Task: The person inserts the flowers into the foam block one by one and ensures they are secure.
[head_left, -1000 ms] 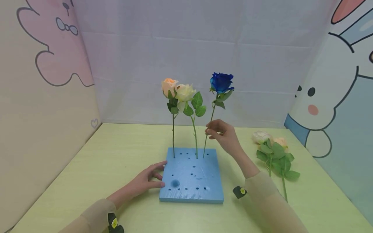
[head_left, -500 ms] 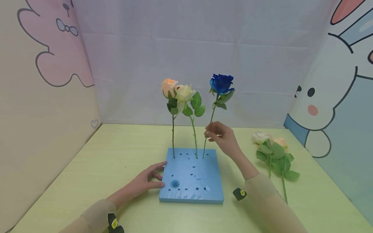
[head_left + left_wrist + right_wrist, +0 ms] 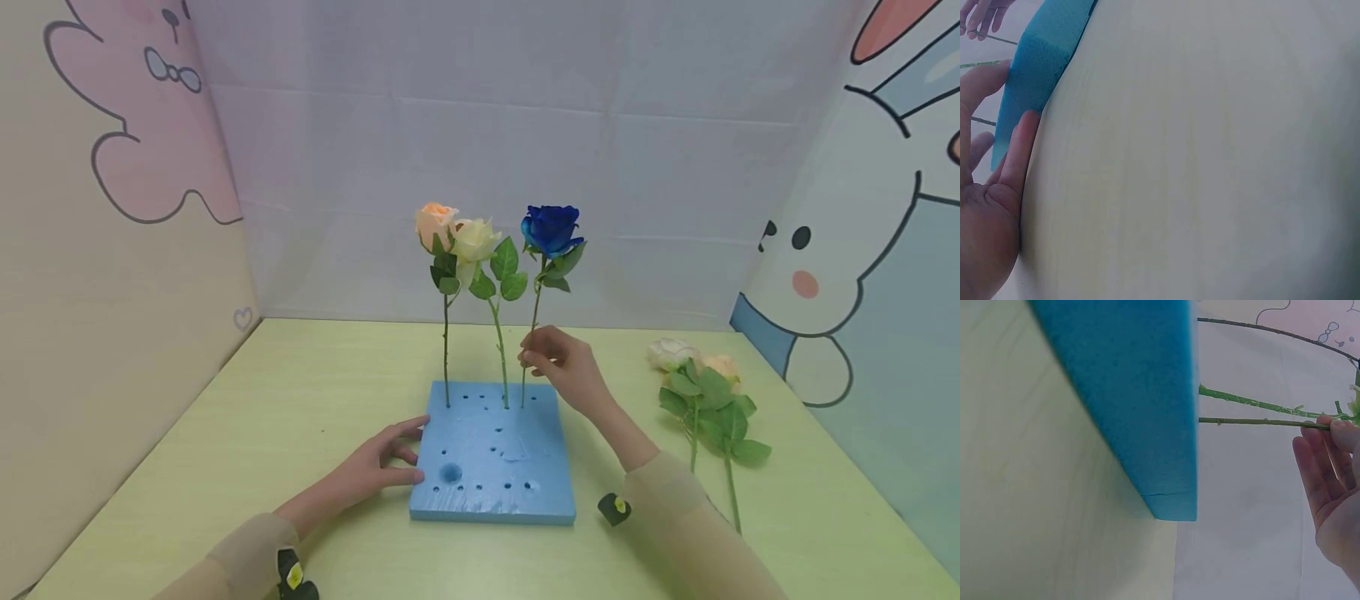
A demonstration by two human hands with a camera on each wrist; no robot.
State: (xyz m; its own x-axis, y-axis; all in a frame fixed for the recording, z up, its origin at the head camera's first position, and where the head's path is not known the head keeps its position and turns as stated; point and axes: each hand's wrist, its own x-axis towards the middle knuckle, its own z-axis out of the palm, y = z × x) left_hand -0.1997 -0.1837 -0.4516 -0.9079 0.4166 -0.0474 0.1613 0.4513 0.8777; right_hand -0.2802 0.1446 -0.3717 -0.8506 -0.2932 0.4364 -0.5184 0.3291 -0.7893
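Note:
My right hand (image 3: 566, 367) pinches the stem of a blue rose (image 3: 551, 231) between thumb and fingers. The lower end of that stem meets the blue foam board (image 3: 517, 462) near its back edge, right of the other two flowers. In the right wrist view the rose stem (image 3: 1241, 421) runs from the board to my fingertips. My left hand (image 3: 375, 462) touches the board's left side with its fingers extended. A peach rose (image 3: 435, 225) and a cream rose (image 3: 476, 242) stand upright in the board's back row.
On the table's right side lie a white rose (image 3: 672, 354) and a peach rose (image 3: 722, 367) with green leaves. Several small holes and one larger round hole (image 3: 451, 472) mark the board. A pale cloth (image 3: 495, 150) hangs behind the table (image 3: 285, 400).
My right hand has moved down and slightly left along with the blue rose, whose bloom is lower and whose stem stands more upright. The left hand and board have stayed put.

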